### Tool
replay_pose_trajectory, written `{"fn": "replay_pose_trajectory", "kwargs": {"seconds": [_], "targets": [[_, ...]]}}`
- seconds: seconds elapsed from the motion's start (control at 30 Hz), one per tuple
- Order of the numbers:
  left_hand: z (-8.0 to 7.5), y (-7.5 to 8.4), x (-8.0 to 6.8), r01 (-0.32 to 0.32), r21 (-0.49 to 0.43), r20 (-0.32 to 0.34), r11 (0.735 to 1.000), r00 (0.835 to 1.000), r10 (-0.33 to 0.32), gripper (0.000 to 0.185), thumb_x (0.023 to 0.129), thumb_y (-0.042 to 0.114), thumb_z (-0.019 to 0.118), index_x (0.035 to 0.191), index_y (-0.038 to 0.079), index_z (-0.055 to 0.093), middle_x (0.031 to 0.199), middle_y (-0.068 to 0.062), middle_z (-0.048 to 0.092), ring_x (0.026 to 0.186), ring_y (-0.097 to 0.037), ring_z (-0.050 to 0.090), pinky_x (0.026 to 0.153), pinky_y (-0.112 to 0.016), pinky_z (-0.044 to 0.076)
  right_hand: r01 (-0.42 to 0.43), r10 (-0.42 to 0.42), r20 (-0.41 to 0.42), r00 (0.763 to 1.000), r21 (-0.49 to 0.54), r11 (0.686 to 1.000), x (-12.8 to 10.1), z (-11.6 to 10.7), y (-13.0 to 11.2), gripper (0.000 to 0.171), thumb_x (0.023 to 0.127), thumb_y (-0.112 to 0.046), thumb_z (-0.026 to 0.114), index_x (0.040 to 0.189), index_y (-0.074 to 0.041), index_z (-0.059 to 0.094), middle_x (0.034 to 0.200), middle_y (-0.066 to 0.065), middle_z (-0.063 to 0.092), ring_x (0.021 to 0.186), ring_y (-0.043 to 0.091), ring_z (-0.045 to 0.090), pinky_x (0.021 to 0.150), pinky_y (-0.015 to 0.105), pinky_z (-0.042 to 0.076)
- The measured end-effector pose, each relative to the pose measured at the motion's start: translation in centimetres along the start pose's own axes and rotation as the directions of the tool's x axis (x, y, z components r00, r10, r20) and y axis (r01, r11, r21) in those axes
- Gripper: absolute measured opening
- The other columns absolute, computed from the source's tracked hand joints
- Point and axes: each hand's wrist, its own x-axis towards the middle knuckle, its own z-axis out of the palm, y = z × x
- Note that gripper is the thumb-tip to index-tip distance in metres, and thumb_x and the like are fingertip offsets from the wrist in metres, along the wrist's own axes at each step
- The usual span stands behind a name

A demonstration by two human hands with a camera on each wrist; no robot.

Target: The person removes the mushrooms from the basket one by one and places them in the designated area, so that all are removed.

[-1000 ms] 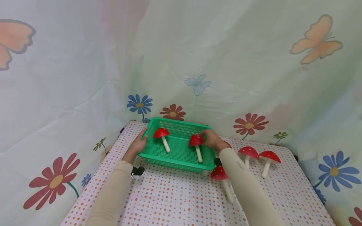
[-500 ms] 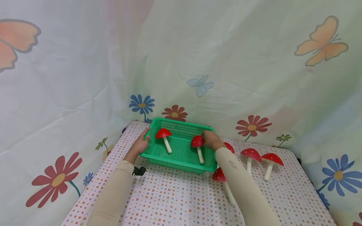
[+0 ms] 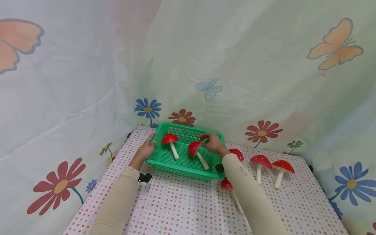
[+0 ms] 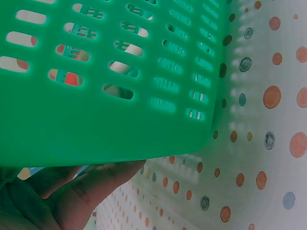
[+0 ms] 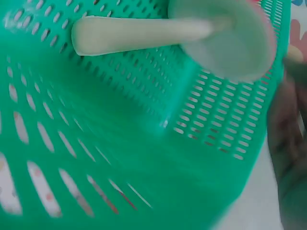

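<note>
right hand (image 3: 212, 143) perhaps touches a mushroom (image 3: 194, 149) in the basket (image 3: 180, 172)

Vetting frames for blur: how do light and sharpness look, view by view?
Head: soft, fairly even light, mostly crisp; left wrist: left hand dim and shaded beside the brighter green basket; right wrist: right hand dark and smeared, mushroom cap hazy, small glint at the basket's inner corner.

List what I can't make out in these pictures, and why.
Head view: stem of the farther mushroom beside the basket, behind the right sleeve.
Head view: sleeve lettering, too small to read.
Right wrist view: right hand, blurred and cut off by the right edge.
Left wrist view: left hand, cut off by left and bottom edges.
</note>
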Motion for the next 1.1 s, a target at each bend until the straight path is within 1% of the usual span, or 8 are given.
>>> {"fn": "replay_pose_trajectory", "kwargs": {"seconds": [0.1, 0.23, 0.33, 0.47, 0.57, 0.7, 0.9, 1.1], "targets": [[-0.1, 0.0, 0.0, -0.007, -0.002, -0.006, 1.000, 1.000, 0.007, 0.052, 0.109, 0.027, 0.031, 0.159, 0.029, 0.018, 0.165, -0.015, 0.019, 0.148, -0.044, 0.023, 0.117, -0.063, 0.024, -0.049, 0.048, -0.048, 0.998, -0.022, 0.999, 0.2, 0.5, 0.5, 0.047, 0.091, 0.004, 0.062, 0.136, -0.005, 0.057, 0.136, 0.021, 0.057, 0.105, 0.037, 0.065, 0.069, 0.032, 0.054], [-0.1, 0.0, 0.1, -0.011, -0.004, -0.010, 1.000, 1.000, 0.011, 0.052, 0.109, 0.027, 0.032, 0.159, 0.028, 0.019, 0.164, -0.014, 0.020, 0.148, -0.044, 0.023, 0.117, -0.062, 0.023, -0.059, 0.059, -0.009, 0.998, -0.069, 0.996, 0.6, 1.6, 0.5, 0.053, 0.088, 0.003, 0.066, 0.139, -0.010, 0.057, 0.145, 0.019, 0.052, 0.096, 0.035, 0.065, 0.065, 0.030, 0.052], [-0.1, -0.1, 0.2, -0.010, 0.010, -0.007, 1.000, 1.000, 0.010, 0.052, 0.109, 0.028, 0.032, 0.159, 0.028, 0.019, 0.165, -0.014, 0.020, 0.148, -0.044, 0.024, 0.117, -0.062, 0.024, -0.013, 0.015, 0.024, 1.000, -0.074, 0.997, 1.0, 2.5, -0.5, 0.050, 0.089, -0.001, 0.068, 0.137, -0.011, 0.060, 0.145, 0.016, 0.051, 0.092, 0.030, 0.064, 0.071, 0.035, 0.056], [0.0, 0.0, 0.2, -0.012, 0.011, -0.012, 1.000, 1.000, 0.012, 0.052, 0.108, 0.028, 0.032, 0.159, 0.027, 0.019, 0.164, -0.014, 0.020, 0.148, -0.044, 0.023, 0.117, -0.062, 0.023, 0.088, -0.077, 0.087, 0.993, -0.133, 0.987, 1.7, 3.2, -2.6, 0.039, 0.090, -0.003, 0.069, 0.128, -0.013, 0.067, 0.138, 0.010, 0.058, 0.110, 0.030, 0.063, 0.083, 0.041, 0.057], [0.0, 0.1, 0.2, -0.009, 0.005, -0.019, 1.000, 1.000, 0.009, 0.052, 0.108, 0.027, 0.033, 0.159, 0.026, 0.020, 0.164, -0.014, 0.021, 0.147, -0.044, 0.024, 0.117, -0.063, 0.023, 0.176, -0.141, 0.162, 0.977, -0.223, 0.959, 2.1, 3.7, -4.0, 0.031, 0.090, -0.003, 0.069, 0.119, -0.013, 0.072, 0.129, 0.008, 0.065, 0.118, 0.030, 0.059, 0.089, 0.041, 0.056], [0.1, 0.3, 0.0, -0.007, 0.011, -0.021, 1.000, 1.000, 0.008, 0.052, 0.108, 0.025, 0.032, 0.159, 0.025, 0.020, 0.164, -0.015, 0.020, 0.147, -0.045, 0.024, 0.116, -0.063, 0.024, 0.240, -0.170, 0.222, 0.960, -0.348, 0.906, 2.4, 4.2, -4.9, 0.023, 0.090, -0.002, 0.069, 0.112, -0.010, 0.075, 0.118, 0.008, 0.068, 0.114, 0.027, 0.058, 0.089, 0.039, 0.056], [0.2, 0.3, -0.1, -0.003, 0.007, -0.022, 1.000, 1.000, 0.003, 0.052, 0.108, 0.026, 0.033, 0.159, 0.026, 0.021, 0.164, -0.014, 0.021, 0.147, -0.044, 0.024, 0.117, -0.062, 0.023, 0.260, -0.200, 0.180, 0.963, -0.434, 0.862, 2.7, 4.5, -4.5, 0.017, 0.091, 0.001, 0.067, 0.105, -0.006, 0.076, 0.105, 0.008, 0.071, 0.101, 0.023, 0.064, 0.083, 0.035, 0.058], [0.1, 0.1, 0.2, -0.008, 0.016, -0.019, 1.000, 1.000, 0.009, 0.051, 0.108, 0.026, 0.033, 0.158, 0.027, 0.021, 0.164, -0.014, 0.021, 0.147, -0.044, 0.025, 0.117, -0.063, 0.024, 0.216, -0.179, 0.125, 0.976, -0.430, 0.877, 2.6, 4.5, -3.8, 0.013, 0.093, -0.004, 0.067, 0.101, -0.005, 0.077, 0.101, 0.009, 0.072, 0.095, 0.023, 0.066, 0.080, 0.035, 0.059]]}}
